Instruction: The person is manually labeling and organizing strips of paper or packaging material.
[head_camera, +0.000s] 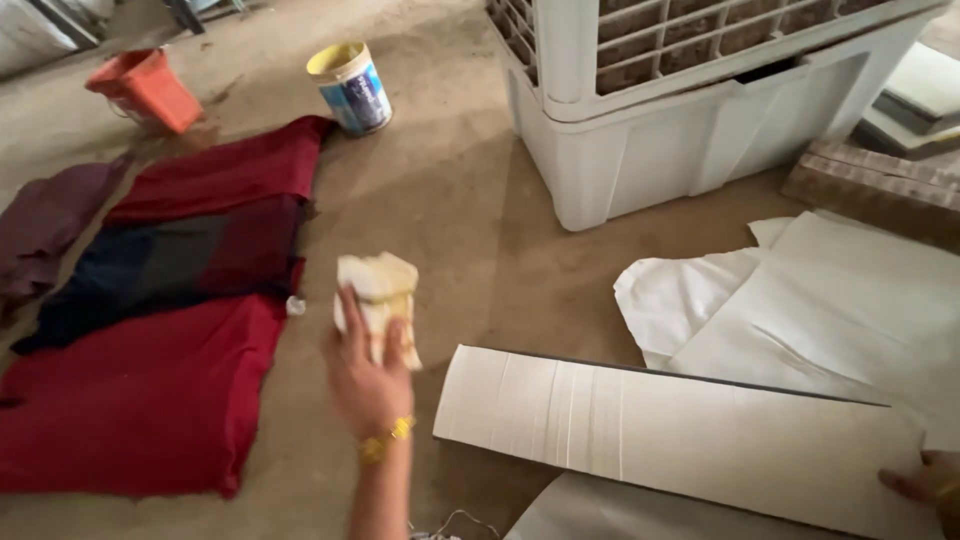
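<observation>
Soft daylight, slight motion blur, faint shadows.

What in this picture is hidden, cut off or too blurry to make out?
- Right hand: head view, mostly cut off by the frame's right edge where it touches the long white board.
- Left hand: motion-blurred; how its fingers grip the pale cloth is unclear.
- White cooler: its top is cut off by the upper edge.
- Orange bucket and paint can: contents not visible.
- Floor under the red cloth: covered.

My left hand (368, 385) between red cloth sheets (150, 390) leftward and long pale cardboard strip (680, 440) rightward, white plastic air cooler (690, 110) behind.
</observation>
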